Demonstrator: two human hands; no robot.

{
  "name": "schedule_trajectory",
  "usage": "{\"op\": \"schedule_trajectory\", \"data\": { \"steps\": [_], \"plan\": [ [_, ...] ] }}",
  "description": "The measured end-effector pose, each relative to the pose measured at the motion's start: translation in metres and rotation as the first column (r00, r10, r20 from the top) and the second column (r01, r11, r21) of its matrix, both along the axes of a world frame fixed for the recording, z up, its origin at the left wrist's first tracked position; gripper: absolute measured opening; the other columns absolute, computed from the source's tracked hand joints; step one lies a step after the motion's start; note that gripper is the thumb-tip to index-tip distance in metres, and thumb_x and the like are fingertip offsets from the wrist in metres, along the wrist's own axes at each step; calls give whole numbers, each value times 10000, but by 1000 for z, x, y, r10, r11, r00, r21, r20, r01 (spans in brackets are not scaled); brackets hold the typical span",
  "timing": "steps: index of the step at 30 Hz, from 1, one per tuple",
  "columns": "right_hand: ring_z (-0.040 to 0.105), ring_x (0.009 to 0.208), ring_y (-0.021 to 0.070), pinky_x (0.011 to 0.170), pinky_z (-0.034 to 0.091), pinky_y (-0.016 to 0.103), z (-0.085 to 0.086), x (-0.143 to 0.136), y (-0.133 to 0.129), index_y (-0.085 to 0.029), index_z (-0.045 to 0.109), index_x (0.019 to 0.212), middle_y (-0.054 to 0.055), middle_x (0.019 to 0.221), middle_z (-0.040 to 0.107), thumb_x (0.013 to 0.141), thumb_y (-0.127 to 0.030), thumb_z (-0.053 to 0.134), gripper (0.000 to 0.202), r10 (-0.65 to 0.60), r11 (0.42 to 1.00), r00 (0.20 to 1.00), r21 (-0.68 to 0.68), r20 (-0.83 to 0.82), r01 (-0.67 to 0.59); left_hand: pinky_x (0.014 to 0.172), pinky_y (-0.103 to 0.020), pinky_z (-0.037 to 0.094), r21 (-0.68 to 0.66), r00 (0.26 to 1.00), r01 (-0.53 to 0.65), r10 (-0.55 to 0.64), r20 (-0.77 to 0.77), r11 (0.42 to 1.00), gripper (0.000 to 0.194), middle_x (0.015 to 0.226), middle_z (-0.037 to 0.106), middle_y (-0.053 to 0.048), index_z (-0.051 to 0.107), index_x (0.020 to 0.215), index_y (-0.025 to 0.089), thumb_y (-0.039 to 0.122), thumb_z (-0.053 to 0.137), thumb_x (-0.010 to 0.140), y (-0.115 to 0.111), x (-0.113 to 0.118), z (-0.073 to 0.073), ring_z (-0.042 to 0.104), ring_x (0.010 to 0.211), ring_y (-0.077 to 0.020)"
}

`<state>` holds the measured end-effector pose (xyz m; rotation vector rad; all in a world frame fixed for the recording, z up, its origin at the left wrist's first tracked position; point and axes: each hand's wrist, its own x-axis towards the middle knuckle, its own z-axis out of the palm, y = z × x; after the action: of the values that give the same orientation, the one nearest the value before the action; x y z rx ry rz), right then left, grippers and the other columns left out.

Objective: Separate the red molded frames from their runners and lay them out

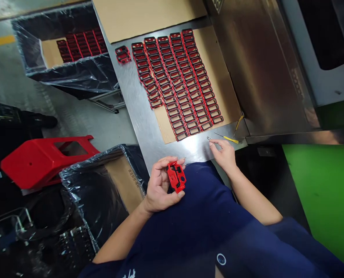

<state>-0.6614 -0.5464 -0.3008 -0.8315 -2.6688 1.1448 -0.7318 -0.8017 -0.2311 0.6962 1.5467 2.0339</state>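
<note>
Navy shirt (201, 216); red part (173, 178) in left hand (158, 189), apart from right hand (225, 155)

Moderate light leaves a white glare on the near part of the steel desk (191, 150) and glints along the crinkled plastic liner (73, 195). The held red part (176, 177) looks fairly crisp; the lower-left corner is dim, the outer edges stretched and softer.

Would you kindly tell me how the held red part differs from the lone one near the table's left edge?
The held part is in the grip of the left hand, while the lone part lies on the metal table. The held part shows a mostly red face; the lone part shows more black on top. Both combine red and black.
</note>
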Motion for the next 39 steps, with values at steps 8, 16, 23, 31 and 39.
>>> {"op": "schedule_trajectory", "data": {
  "steps": [8,16,23,31,39],
  "plan": [
    [648,754,131,707,528,228,108,4,-53,-103,683,1091,84,901,700,907,-429,709,375,342,420,928,-859,-149,-293,1018,-462,539,-122,974,36,-62,-219,992,749,1315,403,-123,396,1430,291,203,747,774,3,-3,-3,593,1173,-242],
    [592,623,93,510,475,134,103,-4,-65,-101,678,996,41,769,647,782,-423,831,415,257,221,964,-967,-67,-126,1007,-475,532,-289,938,94,-182,-294,953,820,1359,450,-146,357,1486,290,179,727,762,-1,-7,2,567,1212,-285],
    [619,634,111,616,534,191,105,-2,-68,-130,742,940,45,768,677,834,-431,787,322,208,473,960,-840,-186,-265,736,-341,602,-347,945,256,-159,285,902,511,1126,637,-141,489,1313,162,419,612,889,-5,-16,18,665,934,-219],
    [683,739,149,663,568,211,101,-3,-67,-192,778,983,43,877,711,947,-330,679,173,340,725,877,-500,-338,-474,719,-331,610,-446,952,226,-100,288,866,551,993,686,-87,553,1204,168,456,726,767,5,-17,40,676,884,-207],
    [695,947,145,849,585,238,100,-10,-67,-211,757,994,30,1072,699,932,-157,645,139,363,782,810,-322,-461,-534,900,-424,602,-521,1000,17,-18,3,853,594,1134,663,-104,524,1235,179,385,766,733,12,-13,42,680,1017,-235]
  ]
}}
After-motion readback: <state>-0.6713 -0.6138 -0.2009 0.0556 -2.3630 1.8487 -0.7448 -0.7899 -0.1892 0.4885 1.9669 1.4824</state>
